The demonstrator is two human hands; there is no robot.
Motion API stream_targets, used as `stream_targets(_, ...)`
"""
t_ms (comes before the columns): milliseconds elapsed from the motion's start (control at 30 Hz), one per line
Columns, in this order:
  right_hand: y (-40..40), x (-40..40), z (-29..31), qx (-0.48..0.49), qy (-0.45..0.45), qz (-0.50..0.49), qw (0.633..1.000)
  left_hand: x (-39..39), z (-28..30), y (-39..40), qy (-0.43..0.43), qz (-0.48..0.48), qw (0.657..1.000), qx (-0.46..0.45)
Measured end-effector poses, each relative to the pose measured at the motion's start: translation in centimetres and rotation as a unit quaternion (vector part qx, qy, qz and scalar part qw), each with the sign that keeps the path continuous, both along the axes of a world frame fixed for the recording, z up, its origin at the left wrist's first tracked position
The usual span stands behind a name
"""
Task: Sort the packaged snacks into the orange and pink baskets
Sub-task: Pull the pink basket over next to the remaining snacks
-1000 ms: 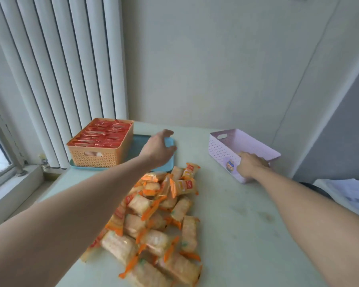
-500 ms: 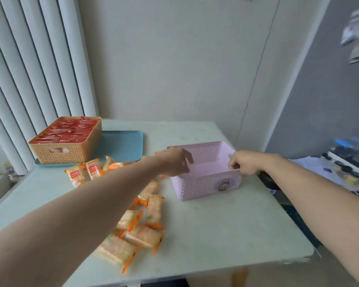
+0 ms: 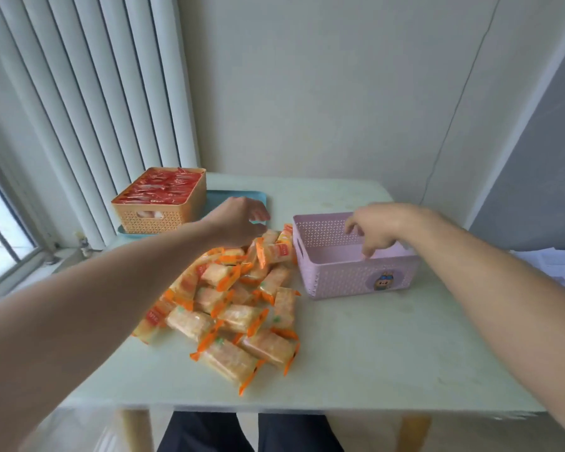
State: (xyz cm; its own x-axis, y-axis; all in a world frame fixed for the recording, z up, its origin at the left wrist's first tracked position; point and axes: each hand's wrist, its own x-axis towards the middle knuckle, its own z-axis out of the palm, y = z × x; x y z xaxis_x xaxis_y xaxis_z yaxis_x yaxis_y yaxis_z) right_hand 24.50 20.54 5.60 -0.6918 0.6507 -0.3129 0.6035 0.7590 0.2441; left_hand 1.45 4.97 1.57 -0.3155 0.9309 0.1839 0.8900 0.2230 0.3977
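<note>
Left hand hovers over the far end of the snack pile, fingers loosely curled and slightly apart, holding nothing; can't tell if the fingertips touch the top packets. Right hand hangs over the pink basket, fingers drooping down into the opening, relaxed and apart, nothing gripped; contact with the basket's near rim unclear. The pink basket sits right of the pile, its left wall touching a couple of packets, no snacks visible inside. Orange basket, filled with red packets, stands on a blue tray at the far left of the worktop, near the blinds. Pile runs from centre toward the near edge, nearest packets just short of it. Bare worktop lies in front of and right of the pink basket, and behind it to the wall.
</note>
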Motion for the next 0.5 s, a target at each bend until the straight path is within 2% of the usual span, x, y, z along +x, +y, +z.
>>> stream_targets(67,-4.4,-3.8,0.5,-0.039,0.134,0.084,0.987,-3.0,0.1,-2.7,0.004,0.067,0.997,-0.039)
stream_targets(133,-9.3,-6.8,-0.7,-0.137,0.173,0.145,0.964,-5.1,0.4,-5.5,-0.027,0.103,0.983,-0.146)
stream_targets(167,-11.4,-8.1,-1.8,-0.173,0.149,0.169,0.959,-5.5,0.8,-6.9,-0.057,0.11,0.967,-0.223)
stream_targets(233,-14.9,-9.7,-4.1,-0.183,0.058,0.19,0.963,-5.5,1.4,-9.9,-0.096,0.109,0.914,-0.38)
stream_targets(300,-17.0,-10.1,-6.5,-0.157,0.001,0.177,0.972,-4.7,1.0,-12.3,-0.108,0.093,0.873,-0.467)
stream_targets(367,-18.5,-10.0,-8.5,-0.132,-0.005,0.165,0.977,-3.1,-1.0,-14.2,-0.099,0.069,0.867,-0.484)
stream_targets(500,-18.8,-10.4,-9.8,-0.108,0.035,0.162,0.98,-2.1,-6.5,-14.4,0.006,0.06,0.903,-0.426)
